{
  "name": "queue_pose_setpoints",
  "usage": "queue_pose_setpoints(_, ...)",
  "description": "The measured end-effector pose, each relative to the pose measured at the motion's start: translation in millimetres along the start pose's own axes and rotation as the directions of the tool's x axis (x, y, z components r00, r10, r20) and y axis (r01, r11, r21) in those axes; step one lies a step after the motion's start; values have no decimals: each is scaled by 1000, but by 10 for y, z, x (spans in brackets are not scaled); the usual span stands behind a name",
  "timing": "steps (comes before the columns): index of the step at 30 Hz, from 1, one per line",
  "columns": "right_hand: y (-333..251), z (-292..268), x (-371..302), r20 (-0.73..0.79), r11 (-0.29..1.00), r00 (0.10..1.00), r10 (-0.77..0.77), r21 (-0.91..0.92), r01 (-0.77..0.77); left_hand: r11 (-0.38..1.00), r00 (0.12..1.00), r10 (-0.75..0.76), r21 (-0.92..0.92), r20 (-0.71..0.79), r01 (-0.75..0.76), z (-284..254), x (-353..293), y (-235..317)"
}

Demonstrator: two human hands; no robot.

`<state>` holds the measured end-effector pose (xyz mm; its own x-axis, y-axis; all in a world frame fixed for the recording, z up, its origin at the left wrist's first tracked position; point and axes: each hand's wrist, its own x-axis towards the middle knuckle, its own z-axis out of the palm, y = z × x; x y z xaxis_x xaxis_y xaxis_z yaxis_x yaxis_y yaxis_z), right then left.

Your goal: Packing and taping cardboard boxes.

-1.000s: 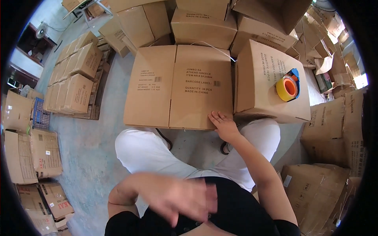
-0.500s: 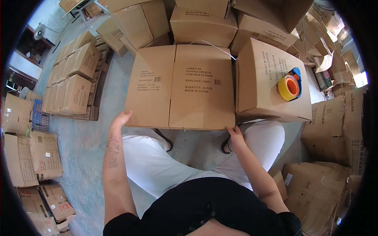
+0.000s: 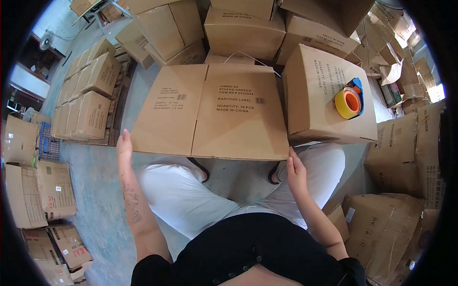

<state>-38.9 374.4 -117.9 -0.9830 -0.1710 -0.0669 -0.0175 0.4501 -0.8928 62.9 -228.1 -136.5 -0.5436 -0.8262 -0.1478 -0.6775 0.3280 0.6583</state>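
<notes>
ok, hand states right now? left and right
Left hand: open, flat against the left edge of the cardboard box.
Right hand: open, fingers against the box's right near corner.

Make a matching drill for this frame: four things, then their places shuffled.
Things:
1. left hand
2. right hand
3. tape dispenser
4. blue crate

Places:
A. on top of the box to the right
B. at the near right corner of the closed carton
C. on the floor at far left
D. at the carton's near left corner

Pairs: 1-D, 2-B, 3-A, 4-C
</notes>
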Motion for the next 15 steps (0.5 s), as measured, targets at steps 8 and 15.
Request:
queue_pose_setpoints(8,-664,-223,-51,-37,970,969,-243,3,243,840,999,-22,-543,-31,2,-743,-368,371)
queue_pose_setpoints(15,-1293,-292,92,-264,907,925,-272,250,338,196,972,179,-962,-154,-189,-1283,-842,961)
